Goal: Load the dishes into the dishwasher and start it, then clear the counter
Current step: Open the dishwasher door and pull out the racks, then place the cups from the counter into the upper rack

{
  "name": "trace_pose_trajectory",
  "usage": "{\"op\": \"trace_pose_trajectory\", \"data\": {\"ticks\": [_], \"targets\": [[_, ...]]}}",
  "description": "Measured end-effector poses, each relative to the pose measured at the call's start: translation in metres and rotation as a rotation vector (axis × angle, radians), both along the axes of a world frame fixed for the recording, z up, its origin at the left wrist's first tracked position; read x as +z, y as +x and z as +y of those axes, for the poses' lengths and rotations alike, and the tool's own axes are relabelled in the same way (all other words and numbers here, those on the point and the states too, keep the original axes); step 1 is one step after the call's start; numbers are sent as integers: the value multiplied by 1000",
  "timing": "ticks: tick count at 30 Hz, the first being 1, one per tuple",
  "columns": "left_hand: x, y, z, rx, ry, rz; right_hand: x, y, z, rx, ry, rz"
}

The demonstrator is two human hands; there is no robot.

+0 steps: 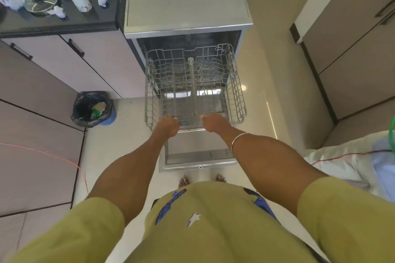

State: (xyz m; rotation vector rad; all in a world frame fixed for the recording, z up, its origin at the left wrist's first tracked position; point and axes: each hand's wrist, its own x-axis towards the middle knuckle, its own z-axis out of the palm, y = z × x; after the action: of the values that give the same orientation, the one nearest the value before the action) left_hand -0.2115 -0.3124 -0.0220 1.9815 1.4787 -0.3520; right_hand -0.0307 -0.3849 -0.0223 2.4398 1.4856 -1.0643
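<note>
Both arms are stretched forward and down over the open door of the grey steel dishwasher (188, 2). The front rim of the pulled-out grey wire rack (236, 92) is gripped by the left hand (167, 125) and right hand (215, 121), fingers curled. Patterned cups (82, 1) and crumpled papers are seen on the black surface (94, 17), left of the dishwasher.

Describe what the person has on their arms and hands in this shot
Both forearms are bare below short, loose yellow-green sleeves that end near the elbows. The right wrist carries one thin, pale metallic bangle. The left hand and right hand wear no gloves; no rings can be made out at this size. The left wrist shows nothing worn.
</note>
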Motion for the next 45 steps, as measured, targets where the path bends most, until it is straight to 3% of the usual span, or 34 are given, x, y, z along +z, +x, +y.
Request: {"op": "trace_pose_trajectory", "data": {"ticks": [11,20,29,32,45], "targets": [[9,-30,4,207,43,-1,28,-21,56,282,21,-54],[-3,-124,50,448,60,-39,48,-116,112,523,101,-94],[23,-275,120,469,107,-43,12,-247,189,451,54,-125],[34,-317,140,511,127,-45,24,-286,199,447,38,-111],[41,-376,229,415,143,-117,48,-327,295,430,96,-189]]}}
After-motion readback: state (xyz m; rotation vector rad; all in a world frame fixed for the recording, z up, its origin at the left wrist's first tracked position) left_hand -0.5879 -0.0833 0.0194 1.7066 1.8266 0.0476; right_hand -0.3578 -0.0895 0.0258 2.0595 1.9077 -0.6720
